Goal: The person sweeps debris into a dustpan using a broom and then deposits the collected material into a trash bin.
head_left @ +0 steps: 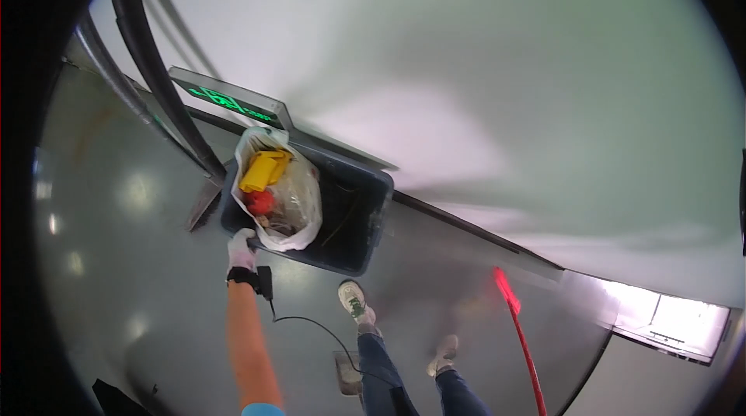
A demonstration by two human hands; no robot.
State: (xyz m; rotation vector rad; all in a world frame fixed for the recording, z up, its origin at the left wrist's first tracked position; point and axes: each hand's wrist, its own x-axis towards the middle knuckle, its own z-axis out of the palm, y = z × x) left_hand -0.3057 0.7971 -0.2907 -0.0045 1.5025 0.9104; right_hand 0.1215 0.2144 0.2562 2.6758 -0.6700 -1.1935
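Head view: dark bin sits just ahead, against the left fingers.

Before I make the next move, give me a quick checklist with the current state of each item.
1. Left hand at the near-left rim of the dark bin: ok.
2. Left grip closed on the rim: cannot tell, the fingers are too small to read.
3. Right hand placed: cannot tell, it is out of view.
4. White plastic bag shut: not ok, its mouth gapes, showing a yellow item and a red item.
5. Wrist cable clear of the legs: not ok, in this view it runs across to the left leg.
6. Red long-handled tool apart from the bin: ok, off to the right.
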